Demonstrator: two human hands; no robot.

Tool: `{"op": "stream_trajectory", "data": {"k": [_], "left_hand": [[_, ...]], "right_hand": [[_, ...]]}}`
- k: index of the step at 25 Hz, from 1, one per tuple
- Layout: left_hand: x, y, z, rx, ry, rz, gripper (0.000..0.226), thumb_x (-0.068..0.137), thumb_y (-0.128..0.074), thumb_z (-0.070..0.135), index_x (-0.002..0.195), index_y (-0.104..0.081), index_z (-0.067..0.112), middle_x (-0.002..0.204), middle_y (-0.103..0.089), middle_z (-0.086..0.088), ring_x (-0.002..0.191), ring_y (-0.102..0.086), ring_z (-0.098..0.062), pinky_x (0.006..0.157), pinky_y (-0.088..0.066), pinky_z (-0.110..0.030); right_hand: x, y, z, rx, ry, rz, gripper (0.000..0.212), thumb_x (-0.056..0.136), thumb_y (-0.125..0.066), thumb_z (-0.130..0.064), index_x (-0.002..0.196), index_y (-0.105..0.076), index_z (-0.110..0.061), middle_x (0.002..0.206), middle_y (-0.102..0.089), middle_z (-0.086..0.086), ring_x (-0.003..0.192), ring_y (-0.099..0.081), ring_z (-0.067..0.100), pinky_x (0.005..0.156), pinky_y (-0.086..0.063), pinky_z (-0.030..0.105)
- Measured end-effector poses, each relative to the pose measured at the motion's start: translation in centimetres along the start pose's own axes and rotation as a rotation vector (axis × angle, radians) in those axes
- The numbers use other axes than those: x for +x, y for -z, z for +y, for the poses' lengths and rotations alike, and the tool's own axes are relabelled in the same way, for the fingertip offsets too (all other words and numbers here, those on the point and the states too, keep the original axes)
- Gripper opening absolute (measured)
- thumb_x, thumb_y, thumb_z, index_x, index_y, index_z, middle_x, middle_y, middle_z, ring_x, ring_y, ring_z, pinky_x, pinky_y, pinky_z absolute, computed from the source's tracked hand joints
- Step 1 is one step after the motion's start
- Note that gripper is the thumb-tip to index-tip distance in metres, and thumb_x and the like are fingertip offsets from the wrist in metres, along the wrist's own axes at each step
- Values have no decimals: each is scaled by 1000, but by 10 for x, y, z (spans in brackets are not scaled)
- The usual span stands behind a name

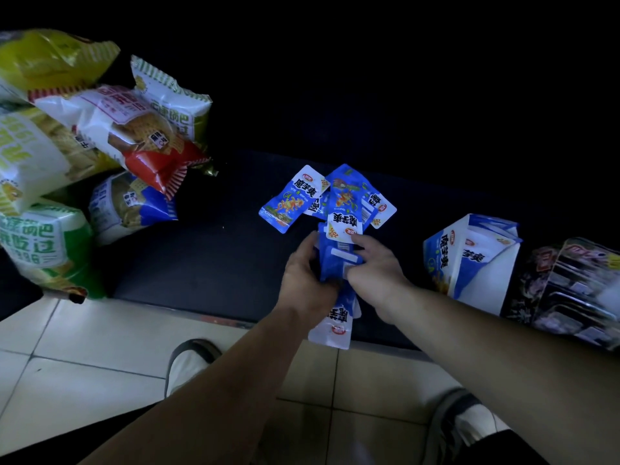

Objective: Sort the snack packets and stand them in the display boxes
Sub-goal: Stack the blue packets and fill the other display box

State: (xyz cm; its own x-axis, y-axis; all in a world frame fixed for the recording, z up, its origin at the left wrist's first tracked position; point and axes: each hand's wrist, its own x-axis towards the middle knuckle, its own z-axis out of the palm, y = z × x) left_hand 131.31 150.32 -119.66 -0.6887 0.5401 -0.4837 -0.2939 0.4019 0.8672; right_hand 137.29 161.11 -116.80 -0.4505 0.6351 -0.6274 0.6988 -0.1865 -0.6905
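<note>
Gathering step: left hand point(307, 278) and right hand point(377, 273) clamp curled fingers on 1 stack point(339, 263) of blue packets over the shelf point(201, 263), loose packets point(292, 199) just beyond; next, likely, square it and stand it in the box point(476, 273).

Six big snack bags point(134, 129) lie heaped, about four small blue packets point(292, 199) lie loose, a stack point(339, 263) too overlapped to count sits between one left hand point(305, 280) and one right hand point(375, 273), beside one blue box point(469, 263), one dark box point(570, 290) and two shoes point(188, 364).
</note>
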Motion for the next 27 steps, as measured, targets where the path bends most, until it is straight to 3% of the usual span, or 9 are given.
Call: {"op": "stream_trajectory", "data": {"k": [3,5,9,11,15,18,21,24,27], "left_hand": [[-6,8,8,-109,136,83,97,74,-88,8,152,-36,35,128,-58,0,109,-66,-12,77,-59,-27],[-7,10,13,-180,159,41,85,81,-83,8,151,-39,27,124,-65,4,101,-70,-9,71,-59,-25],[-25,14,31,-58,42,-24,67,97,-66,18,154,-36,37,135,-64,10,111,-67,-4,95,-58,-33],[-40,19,48,-66,0,-28,63,100,-60,21,153,-33,43,132,-63,14,108,-68,-4,93,-59,-32],[-73,28,90,-76,-135,41,55,100,-62,23,145,-42,47,115,-69,15,94,-71,-5,80,-61,-27],[-95,21,107,55,-264,73,25,98,-61,25,120,-56,38,92,-70,-1,73,-67,-19,70,-60,-39],[-111,-4,113,55,-245,-56,20,98,-51,16,109,-55,31,74,-62,-5,55,-50,-21,58,-49,-40],[-118,-31,116,56,-224,-296,29,96,-52,9,112,-56,33,76,-56,-3,61,-45,-18,60,-44,-36],[-112,-56,122,114,-322,-371,28,95,-64,13,113,-58,34,83,-62,7,68,-55,-19,67,-56,-40]], "right_hand": [[-6,8,-4,62,-55,-2,73,83,-66,7,143,-52,-34,116,-68,-2,95,-68,15,72,-61,29],[-12,14,-6,96,-94,-18,69,84,-67,9,139,-56,-32,110,-67,2,88,-68,14,59,-58,23],[-30,23,-17,170,-84,-102,67,87,-65,12,135,-58,-34,108,-70,7,96,-72,23,77,-64,43],[-45,25,-28,122,-14,-113,65,91,-67,1,135,-53,-45,106,-70,7,95,-72,21,79,-63,43],[-77,33,-54,133,109,-120,58,96,-66,-11,126,-52,-58,107,-73,4,93,-75,23,82,-63,50],[-104,55,-66,155,149,-143,42,97,-63,-6,114,-59,-44,104,-74,16,87,-77,28,76,-64,51],[-126,97,-59,120,145,-137,37,92,-66,1,108,-61,-32,89,-70,14,75,-73,25,70,-63,48],[-137,147,-44,3,198,-96,39,87,-71,3,105,-63,-31,98,-69,11,75,-71,25,76,-63,52],[-134,186,-36,-220,383,-21,40,82,-78,0,102,-65,-32,107,-66,-14,67,-63,-2,68,-60,34]]}}
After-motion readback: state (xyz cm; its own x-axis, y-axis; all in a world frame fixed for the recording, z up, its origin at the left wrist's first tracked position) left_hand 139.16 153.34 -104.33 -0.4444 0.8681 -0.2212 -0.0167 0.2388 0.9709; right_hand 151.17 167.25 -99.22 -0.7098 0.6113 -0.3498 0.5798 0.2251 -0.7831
